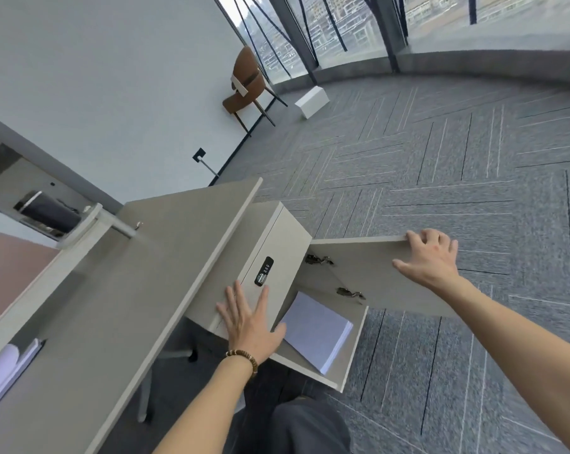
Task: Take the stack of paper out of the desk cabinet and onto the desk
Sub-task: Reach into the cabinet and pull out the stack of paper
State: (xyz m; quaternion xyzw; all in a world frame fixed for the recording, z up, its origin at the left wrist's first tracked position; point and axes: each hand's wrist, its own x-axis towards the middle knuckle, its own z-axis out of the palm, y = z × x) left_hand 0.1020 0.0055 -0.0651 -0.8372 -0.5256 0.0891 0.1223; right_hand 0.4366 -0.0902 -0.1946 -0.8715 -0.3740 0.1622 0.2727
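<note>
A white stack of paper (316, 330) lies flat on the floor of the open desk cabinet (352, 362), beside the grey desk (152, 283). My right hand (427, 257) grips the top edge of the cabinet door (375, 273), which is swung wide open. My left hand (249, 322), with a bead bracelet on the wrist, rests flat with spread fingers on the cabinet's front panel just below a black combination lock (264, 271). Its thumb is close to the near corner of the paper.
More white paper and a folder (5, 368) lie at the desk's near left edge. A brown chair (249, 86) and a white box (311, 101) stand far off by the windows. Grey carpet (440, 178) spreads to the right. My dark trouser leg (303, 427) is below the cabinet.
</note>
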